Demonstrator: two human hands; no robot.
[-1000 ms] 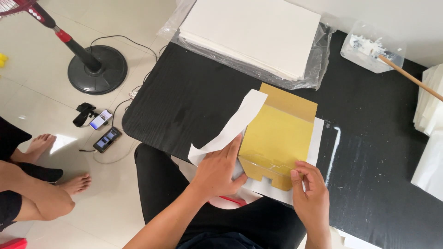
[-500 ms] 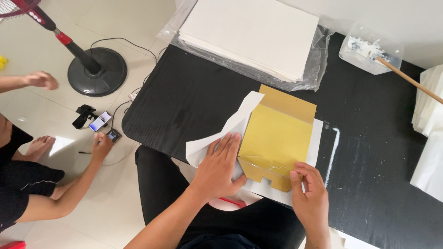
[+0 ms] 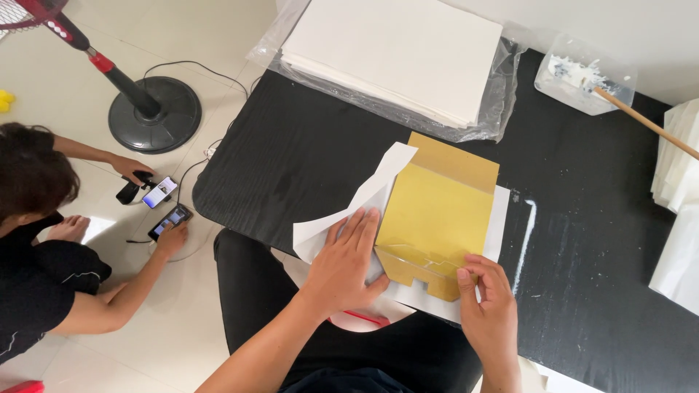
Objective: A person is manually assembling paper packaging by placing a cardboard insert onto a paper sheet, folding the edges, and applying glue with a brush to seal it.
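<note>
A flat yellow cardboard box blank [image 3: 439, 211] lies on a white paper sheet [image 3: 499, 218] at the near edge of a black table [image 3: 306, 153]. My left hand [image 3: 346, 255] presses flat on the white paper flap [image 3: 364, 195] at the blank's left side, fingers together and stretched out. At the near right corner of the blank my right hand [image 3: 488, 306] pinches its notched bottom edge between thumb and fingers.
A stack of white sheets in clear plastic [image 3: 397, 54] lies at the back. A clear tub of white glue with a wooden stick [image 3: 582, 80] stands back right, more white paper [image 3: 677, 189] at the right edge. A person [image 3: 44, 240] sits on the floor by phones [image 3: 166, 207] and a fan base [image 3: 154, 113].
The person on the floor has leaned into view and reached both hands to the phones. My hands have stayed on the paper flap and the yellow blank.
</note>
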